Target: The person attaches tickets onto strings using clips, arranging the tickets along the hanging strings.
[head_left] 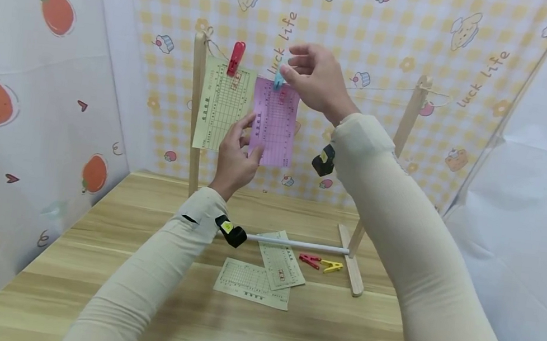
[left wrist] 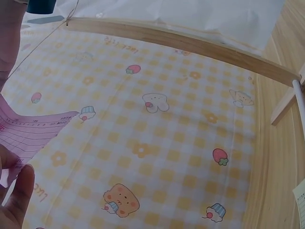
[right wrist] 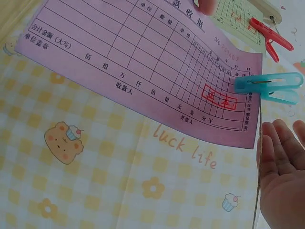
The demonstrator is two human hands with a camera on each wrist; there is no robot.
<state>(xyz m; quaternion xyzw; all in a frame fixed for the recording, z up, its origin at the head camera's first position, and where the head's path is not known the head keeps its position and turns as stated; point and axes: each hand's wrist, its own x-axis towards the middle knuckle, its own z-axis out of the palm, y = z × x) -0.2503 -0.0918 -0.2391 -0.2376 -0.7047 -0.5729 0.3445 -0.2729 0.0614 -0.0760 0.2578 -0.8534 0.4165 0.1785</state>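
A pink receipt slip (head_left: pixel 278 131) hangs from the string by a light blue clothespin (right wrist: pixel 271 85). My right hand (head_left: pixel 317 77) is raised beside that clothespin; in the right wrist view its fingers are extended and apart from it, with nothing in them. My left hand (head_left: pixel 238 158) is at the slip's lower left edge, thumb and forefinger loosely spread. In the left wrist view the thumb (left wrist: pixel 21 188) overlaps a corner of the pink paper. To the left, a pale green receipt slip (head_left: pixel 222 105) hangs under a red clothespin (head_left: pixel 236 58).
Wooden posts (head_left: pixel 412 110) hold the string at both sides, joined low down by a white rod (head_left: pixel 302 245). Two green slips (head_left: pixel 252 283) overlap on the wooden table (head_left: pixel 254 337). A red clothespin (head_left: pixel 310 261) and a yellow clothespin (head_left: pixel 332 266) lie near the right foot.
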